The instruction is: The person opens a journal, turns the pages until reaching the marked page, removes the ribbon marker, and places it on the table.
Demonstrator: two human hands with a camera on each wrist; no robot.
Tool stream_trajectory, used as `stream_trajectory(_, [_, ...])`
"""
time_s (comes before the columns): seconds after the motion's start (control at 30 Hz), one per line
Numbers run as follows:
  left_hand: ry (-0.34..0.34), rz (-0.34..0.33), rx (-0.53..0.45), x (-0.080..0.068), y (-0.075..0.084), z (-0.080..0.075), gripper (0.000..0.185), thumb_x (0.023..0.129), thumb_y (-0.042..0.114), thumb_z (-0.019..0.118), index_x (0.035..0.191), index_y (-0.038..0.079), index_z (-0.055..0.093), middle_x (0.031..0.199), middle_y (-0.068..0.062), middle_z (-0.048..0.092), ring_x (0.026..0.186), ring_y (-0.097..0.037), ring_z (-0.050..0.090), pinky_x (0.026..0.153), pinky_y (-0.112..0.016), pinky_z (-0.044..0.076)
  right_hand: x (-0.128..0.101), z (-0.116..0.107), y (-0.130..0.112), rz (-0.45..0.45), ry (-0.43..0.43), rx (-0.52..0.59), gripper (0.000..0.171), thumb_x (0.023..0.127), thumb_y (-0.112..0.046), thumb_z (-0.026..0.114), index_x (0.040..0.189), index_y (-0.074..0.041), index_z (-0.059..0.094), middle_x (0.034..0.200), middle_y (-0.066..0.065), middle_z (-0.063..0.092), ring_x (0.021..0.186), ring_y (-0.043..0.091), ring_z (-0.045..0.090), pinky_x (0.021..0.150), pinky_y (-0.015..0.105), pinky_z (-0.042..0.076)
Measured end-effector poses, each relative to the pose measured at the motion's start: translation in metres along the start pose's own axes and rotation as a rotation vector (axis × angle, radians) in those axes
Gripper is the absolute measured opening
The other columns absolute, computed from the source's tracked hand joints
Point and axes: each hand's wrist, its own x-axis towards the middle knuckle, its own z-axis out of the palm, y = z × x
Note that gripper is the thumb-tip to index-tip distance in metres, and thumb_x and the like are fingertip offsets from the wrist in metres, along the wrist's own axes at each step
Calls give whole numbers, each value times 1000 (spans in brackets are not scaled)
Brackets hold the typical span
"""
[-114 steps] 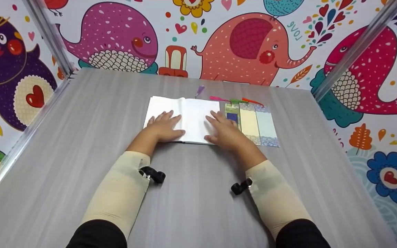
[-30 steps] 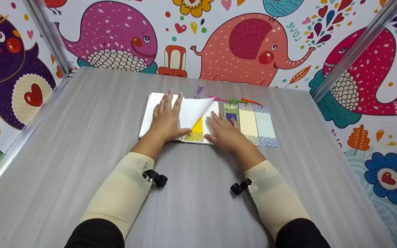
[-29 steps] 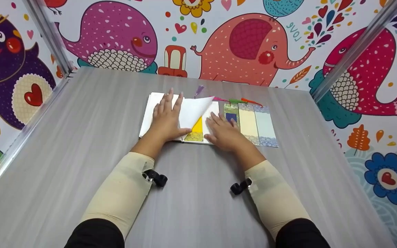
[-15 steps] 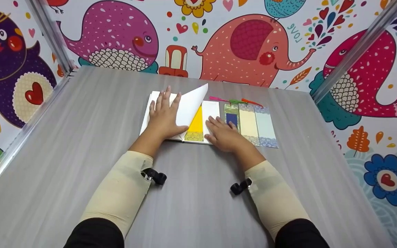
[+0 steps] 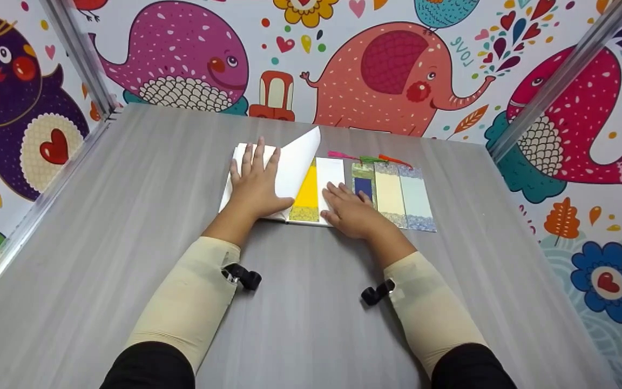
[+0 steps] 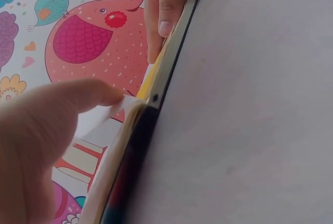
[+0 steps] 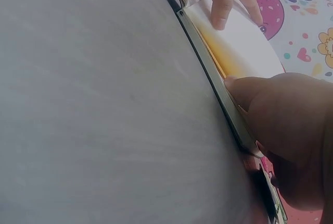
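sleeves: cream sleeves (image 5: 192, 302) on both forearms closest to the camera, each with a little black wrist camera (image 5: 243, 275) strapped on near the cuff.
table: grey wood-grain table (image 5: 127, 227), everything sits toward its far half.
right hand: right hand (image 5: 351, 210) lies flat, fingers straight and a bit spread, pressing on the near right corner of the open notebook (image 5: 330, 175). Not gripping anything. Its fingertips reach over toward the blue-and-green bookmark.
left hand: left hand (image 5: 254, 181) is flat on the left page, fingers straight and pointing away. The thumb is tucked at the base of a lifted page (image 5: 300, 159), which stands up tilted over the spine. Can't tell if the thumb actually pinches it, looks more like propping.
yellow bookmark: yellow bookmark (image 5: 306, 192) lies on the right page just beside the spine, between the two hands, uncovered by the lifted page.
loose bookmarks: three more bookmarks (image 5: 392, 192) side by side on the table, touching the notebook's right edge: blue-green, cream, pale blue. Their tassels (image 5: 370, 158) (pink, green, orange) fan out at the far end.
wall: cartoon wallpaper (image 5: 392, 70) at the back with an elephant and whales.
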Motion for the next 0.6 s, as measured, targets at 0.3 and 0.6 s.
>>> stream_trajectory(0.3, [2,12,5,0,-2,1,119,81,58,78,174,27,12,183,-7,-14,169,-36,-12,131,-72,-6,-1,0,0,-14,5,2,74,110,-58,41,173,-26,19,183,-4,11,171,25,6,134,69,3])
stream_trajectory(0.6, [-72,0,18,0,-7,3,106,88,55,71,174,24,16,183,-7,-11,170,-35,-12,132,-71,-6,-1,0,0,-18,7,10,74,110,-58,41,173,-25,19,183,-4,11,171,25,5,134,69,2])
